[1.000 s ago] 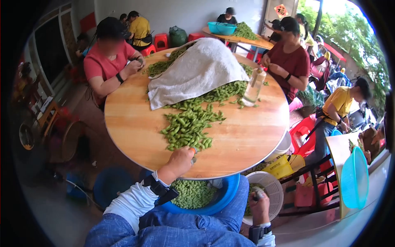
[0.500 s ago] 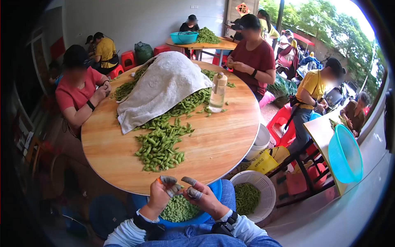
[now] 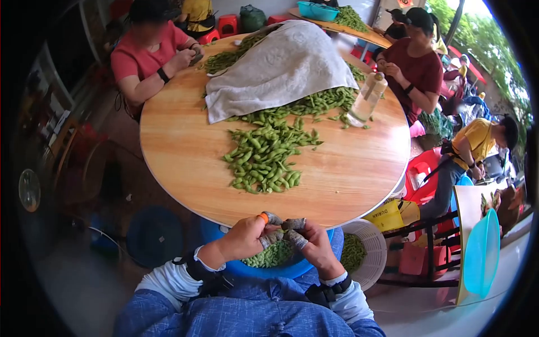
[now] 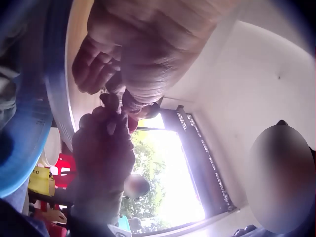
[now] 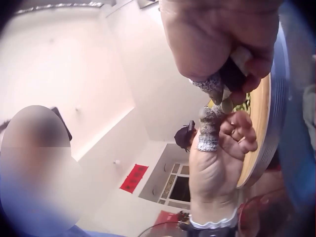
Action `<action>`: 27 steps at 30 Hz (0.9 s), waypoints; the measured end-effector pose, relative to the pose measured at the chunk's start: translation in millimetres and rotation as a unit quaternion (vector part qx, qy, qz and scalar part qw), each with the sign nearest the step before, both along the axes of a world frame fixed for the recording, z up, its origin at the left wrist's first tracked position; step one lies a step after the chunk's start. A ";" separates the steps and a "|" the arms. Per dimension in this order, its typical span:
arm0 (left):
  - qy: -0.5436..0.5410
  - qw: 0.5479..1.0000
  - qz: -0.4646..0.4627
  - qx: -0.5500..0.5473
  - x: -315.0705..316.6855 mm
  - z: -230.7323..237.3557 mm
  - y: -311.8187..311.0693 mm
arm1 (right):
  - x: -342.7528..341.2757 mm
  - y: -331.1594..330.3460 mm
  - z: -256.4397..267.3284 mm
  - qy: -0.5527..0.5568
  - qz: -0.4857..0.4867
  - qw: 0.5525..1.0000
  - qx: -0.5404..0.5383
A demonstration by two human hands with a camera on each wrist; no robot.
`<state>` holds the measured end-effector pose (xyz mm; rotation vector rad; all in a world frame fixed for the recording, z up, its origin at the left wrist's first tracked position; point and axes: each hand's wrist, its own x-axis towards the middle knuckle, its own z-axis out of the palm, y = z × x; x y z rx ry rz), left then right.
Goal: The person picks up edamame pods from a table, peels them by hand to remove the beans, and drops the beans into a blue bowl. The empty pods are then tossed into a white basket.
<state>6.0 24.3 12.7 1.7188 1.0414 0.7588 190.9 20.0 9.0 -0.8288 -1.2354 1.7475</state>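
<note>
Both hands meet over the blue basin [image 3: 306, 267], which holds shelled green beans [image 3: 268, 257]. Grey fabric covers wrap the thumbs and forefingers, and an orange band circles one left finger. My left hand [image 3: 241, 237] and right hand [image 3: 317, 245] pinch a small green edamame pod [image 5: 227, 105] between their fingertips. The fingers hide most of it. In the left wrist view the hands are dark against the bright window. A loose heap of edamame pods [image 3: 264, 160] lies on the round wooden table [image 3: 185, 163], just beyond the hands.
A pale towel [image 3: 281, 64] covers a bigger pod pile, with a clear bottle [image 3: 368, 100] beside it. At my right stands a white basket [image 3: 377, 258] holding green pods or hulls [image 3: 352, 253]. Two people [image 3: 147, 73] [image 3: 412, 64] sit across the table.
The left hand came back from the pod heap and the right hand from above the white basket. Their fingertips have now closed together on a pod over the basin.
</note>
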 end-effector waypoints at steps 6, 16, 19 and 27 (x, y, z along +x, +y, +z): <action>0.290 0.952 -0.087 0.052 -0.2 26.8 4.8 | 0.5 2.5 2.1 -0.055 0.020 0.997 0.041; 0.100 0.989 -0.015 0.110 0.6 3.5 -0.4 | 15.6 -4.3 3.3 -0.039 -0.010 0.996 -0.083; 0.170 0.974 -0.010 0.147 0.9 13.6 -3.4 | 18.1 -4.0 0.1 -0.053 0.024 0.994 -0.088; 0.189 0.974 -0.045 0.117 3.4 7.1 -4.3 | -1.5 -4.5 -1.6 0.015 -0.022 0.990 -0.137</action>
